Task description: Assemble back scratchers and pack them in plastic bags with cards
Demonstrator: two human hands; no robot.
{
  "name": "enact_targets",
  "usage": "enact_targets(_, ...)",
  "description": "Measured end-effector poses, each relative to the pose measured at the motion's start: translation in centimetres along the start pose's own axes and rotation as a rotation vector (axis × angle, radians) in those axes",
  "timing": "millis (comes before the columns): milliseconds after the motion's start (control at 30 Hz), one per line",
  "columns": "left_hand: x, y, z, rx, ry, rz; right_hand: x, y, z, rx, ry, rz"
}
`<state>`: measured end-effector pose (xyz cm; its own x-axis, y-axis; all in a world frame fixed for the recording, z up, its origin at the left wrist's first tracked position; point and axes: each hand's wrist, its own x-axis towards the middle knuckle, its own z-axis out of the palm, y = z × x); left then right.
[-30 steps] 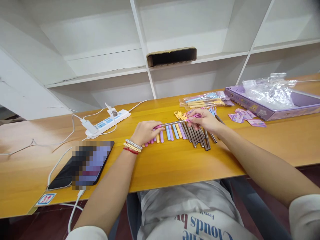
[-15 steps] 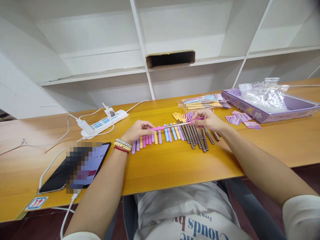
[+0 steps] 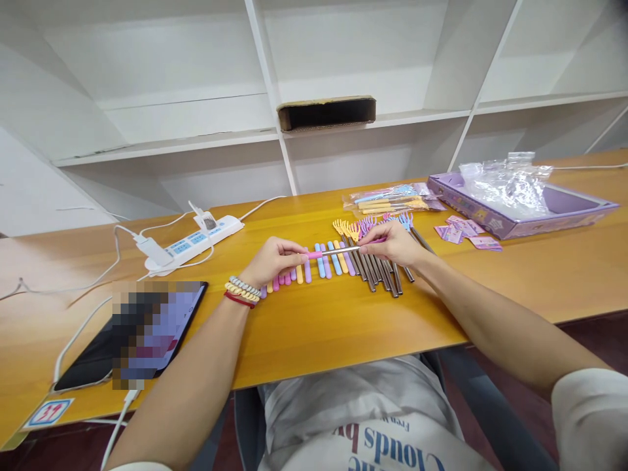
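Observation:
Between my hands is a back scratcher [image 3: 338, 250] with a pink handle and a metal rod, held level above the table. My left hand [image 3: 279, 260] pinches the pink handle end. Fingers of my right hand [image 3: 390, 242] are closed round the other end of the rod, hiding most of its pink head. Below lies a row of loose coloured handles [image 3: 321, 263] in purple, pink, yellow and blue, partly behind my left hand. Several metal rods with claw-shaped heads [image 3: 387, 278] lie in a pile under my right hand.
Bagged back scratchers [image 3: 387, 201] lie behind the pile. A purple box [image 3: 515, 226] with clear plastic bags [image 3: 510, 183] stands at the right, small purple cards [image 3: 461, 230] beside it. At left are a power strip [image 3: 196, 243], cables and a tablet [image 3: 191, 307].
My right hand has slid inward along the rod toward my left hand, and less of the rod shows. The whole view has shifted slightly.

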<state>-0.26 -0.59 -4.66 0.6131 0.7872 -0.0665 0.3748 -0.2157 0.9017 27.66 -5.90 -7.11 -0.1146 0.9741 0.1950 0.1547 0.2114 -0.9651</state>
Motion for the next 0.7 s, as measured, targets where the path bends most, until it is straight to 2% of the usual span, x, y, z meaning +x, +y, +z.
enact_targets(700, -0.1, 1.9, 2.9, -0.029, 0.096, -0.003, 0.0, 0.1, 0.2, 0.038, 0.046, -0.011)
